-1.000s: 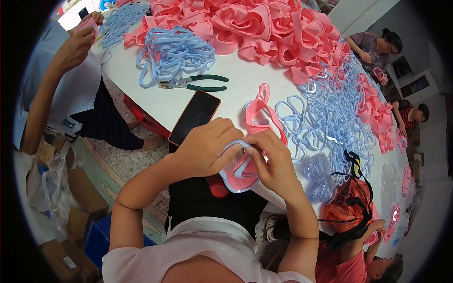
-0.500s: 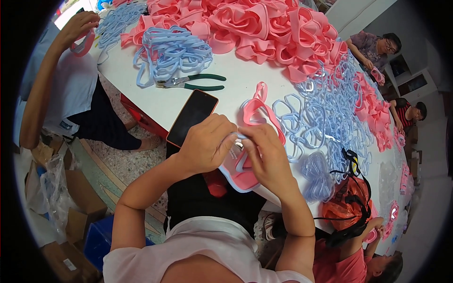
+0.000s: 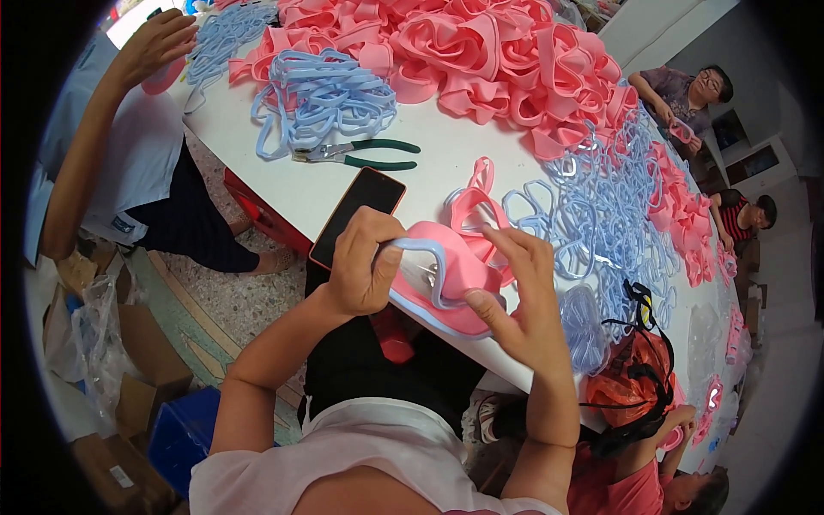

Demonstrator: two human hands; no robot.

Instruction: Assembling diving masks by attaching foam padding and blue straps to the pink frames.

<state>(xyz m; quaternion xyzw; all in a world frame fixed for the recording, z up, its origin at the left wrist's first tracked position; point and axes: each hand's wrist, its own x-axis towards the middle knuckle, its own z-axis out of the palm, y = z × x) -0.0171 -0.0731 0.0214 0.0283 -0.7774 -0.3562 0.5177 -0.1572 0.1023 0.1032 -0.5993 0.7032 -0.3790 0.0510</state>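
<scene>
In front of my lap I hold up a pink swim mask with a pale blue rim and a clear lens. My left hand is closed on its left end, thumb on top of the blue rim. Around the mask's right end, my right hand is open, with thumb and fingers spread apart. The thumb tip overlaps the mask's edge; whether it touches, I cannot tell. Just beyond, another pink frame with a loop lies on the white table.
A dark phone lies by my left hand, with green-handled pliers behind it. Blue rings and pink pieces are heaped beyond. Right are clear coiled strips and an orange bag. Co-workers sit around the table.
My hands have moved apart from their pinch at the blue rim. My right hand has opened and shifted right, and the mask has turned to show more of its pink side.
</scene>
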